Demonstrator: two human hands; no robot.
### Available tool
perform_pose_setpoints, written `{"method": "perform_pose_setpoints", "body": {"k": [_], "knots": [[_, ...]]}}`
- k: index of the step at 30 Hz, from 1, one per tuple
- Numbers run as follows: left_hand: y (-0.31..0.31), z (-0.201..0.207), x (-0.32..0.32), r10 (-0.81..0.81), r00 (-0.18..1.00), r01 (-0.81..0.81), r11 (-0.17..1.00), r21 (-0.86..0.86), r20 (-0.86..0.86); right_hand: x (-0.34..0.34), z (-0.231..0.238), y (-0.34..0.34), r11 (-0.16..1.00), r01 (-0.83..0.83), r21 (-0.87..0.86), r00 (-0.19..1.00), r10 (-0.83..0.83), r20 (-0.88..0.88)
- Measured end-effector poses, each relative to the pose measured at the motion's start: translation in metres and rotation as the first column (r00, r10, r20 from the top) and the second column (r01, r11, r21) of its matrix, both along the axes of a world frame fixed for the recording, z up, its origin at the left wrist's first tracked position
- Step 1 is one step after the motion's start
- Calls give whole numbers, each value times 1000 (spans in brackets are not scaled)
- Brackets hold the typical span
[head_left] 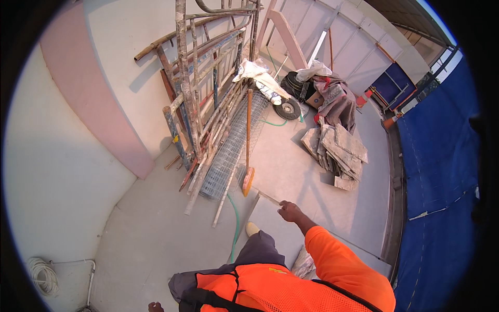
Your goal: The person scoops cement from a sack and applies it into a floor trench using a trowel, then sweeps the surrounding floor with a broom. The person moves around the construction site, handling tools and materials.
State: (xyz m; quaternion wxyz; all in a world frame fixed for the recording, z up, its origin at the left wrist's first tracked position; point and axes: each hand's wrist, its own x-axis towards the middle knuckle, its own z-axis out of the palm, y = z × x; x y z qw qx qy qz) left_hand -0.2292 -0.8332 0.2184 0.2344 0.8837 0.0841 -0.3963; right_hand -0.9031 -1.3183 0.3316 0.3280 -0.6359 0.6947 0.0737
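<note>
The right arm [340,262] slants up and leftward from the lower right; its right hand [290,210], below and right of centre, is partly curled. The left hand [155,307] shows only partly at the bottom edge, left of centre.

Bright daylight, shadows across the floor [288,156], fisheye-bent edges, black corners

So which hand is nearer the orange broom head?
Right. The right hand is below right of the orange broom head; the left hand is far off, by the picture's bottom.
</note>
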Motion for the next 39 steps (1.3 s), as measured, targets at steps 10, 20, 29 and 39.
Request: {"method": "perform_pose_setpoints", "body": {"k": [10, 20, 29, 39], "knots": [[27, 77, -339, -483, 875, 475, 844, 248, -33, -26, 23, -289, 941, -247, -229, 959, 272, 83], [-54, 110, -399, 115, 975, -75, 975, -209, 188, -14, 23, -354, 756, -601, -259, 799, 575, -176], [-67, 158, -651, 267, 963, -270, 945, 183, 41, 82, 62, -576, 276, -633, -724, 698, 607, -380], [-43, 130, -905, 318, 944, -289, 925, 245, -88, 86, 36, -609, 393, -802, -449, 584, 674, -453]]}}
